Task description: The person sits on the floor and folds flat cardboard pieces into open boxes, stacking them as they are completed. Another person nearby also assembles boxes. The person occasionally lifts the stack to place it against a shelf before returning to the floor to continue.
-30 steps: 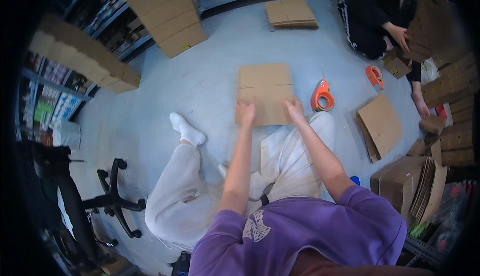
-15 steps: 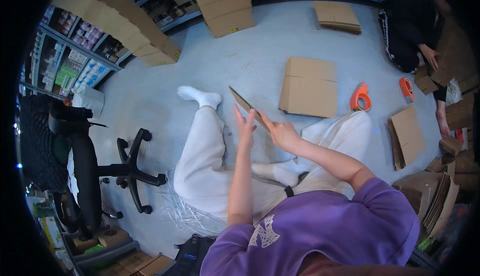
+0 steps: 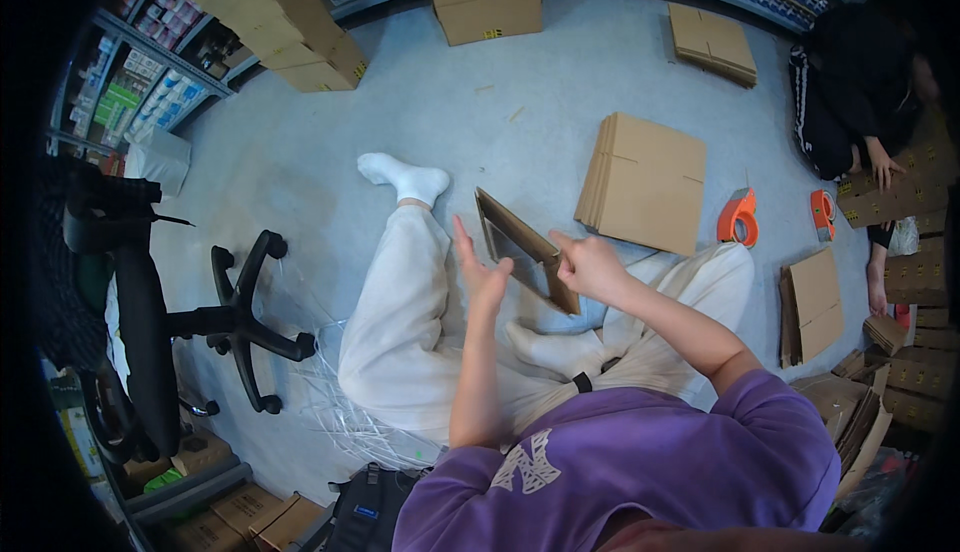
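Note:
A brown cardboard box (image 3: 517, 226), partly unfolded with a gap between its walls, is held in front of me above my crossed legs. My right hand (image 3: 594, 270) grips its right-hand edge, with the fingers bent over the board. My left hand (image 3: 484, 277) is at the box's near left side, fingers stretched up and thumb out toward the board. Whether that thumb touches the box I cannot tell. Just beyond, on the floor, lies a stack of flat cardboard boxes (image 3: 652, 184).
Two orange tape dispensers (image 3: 738, 220) stand to the right, near another flat stack (image 3: 812, 307). A co-worker (image 3: 850, 102) crouches at far right by piled boxes. An office chair base (image 3: 240, 317) and clear plastic straps (image 3: 365, 417) are at left. Stocked shelves (image 3: 130, 102) line the back.
The cardboard in my hands has spread from nearly flat into an open shape. My left hand has shifted slightly left and nearer, and my right hand slightly right. The view has turned a little.

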A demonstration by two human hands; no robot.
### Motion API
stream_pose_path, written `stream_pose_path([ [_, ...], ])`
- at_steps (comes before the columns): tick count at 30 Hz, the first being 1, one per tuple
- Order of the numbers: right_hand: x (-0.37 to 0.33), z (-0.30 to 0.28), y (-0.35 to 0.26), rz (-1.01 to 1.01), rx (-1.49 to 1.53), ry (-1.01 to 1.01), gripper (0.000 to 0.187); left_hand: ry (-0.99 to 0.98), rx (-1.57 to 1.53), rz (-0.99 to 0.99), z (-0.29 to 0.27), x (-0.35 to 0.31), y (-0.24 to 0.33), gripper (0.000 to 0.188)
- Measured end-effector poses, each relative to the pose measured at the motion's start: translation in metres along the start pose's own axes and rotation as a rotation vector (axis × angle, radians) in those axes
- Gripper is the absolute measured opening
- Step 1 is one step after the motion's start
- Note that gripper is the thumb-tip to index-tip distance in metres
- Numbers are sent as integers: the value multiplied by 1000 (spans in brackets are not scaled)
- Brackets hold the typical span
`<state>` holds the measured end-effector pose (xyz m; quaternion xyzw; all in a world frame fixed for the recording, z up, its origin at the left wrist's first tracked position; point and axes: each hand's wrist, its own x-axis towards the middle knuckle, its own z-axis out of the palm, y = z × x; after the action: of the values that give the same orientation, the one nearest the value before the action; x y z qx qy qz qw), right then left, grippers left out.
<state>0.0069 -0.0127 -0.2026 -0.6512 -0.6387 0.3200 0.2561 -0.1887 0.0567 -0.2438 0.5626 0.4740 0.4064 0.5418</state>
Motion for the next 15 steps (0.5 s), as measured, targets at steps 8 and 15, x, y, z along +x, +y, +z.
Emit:
stream_pose_path([
  [8,-42,-35,3,220,-203,289,61,7,466,215,12,-18,46,44],
  [15,-28,10,27,-469,-491,829,47,-184,626,349,12,-35,50,33],
])
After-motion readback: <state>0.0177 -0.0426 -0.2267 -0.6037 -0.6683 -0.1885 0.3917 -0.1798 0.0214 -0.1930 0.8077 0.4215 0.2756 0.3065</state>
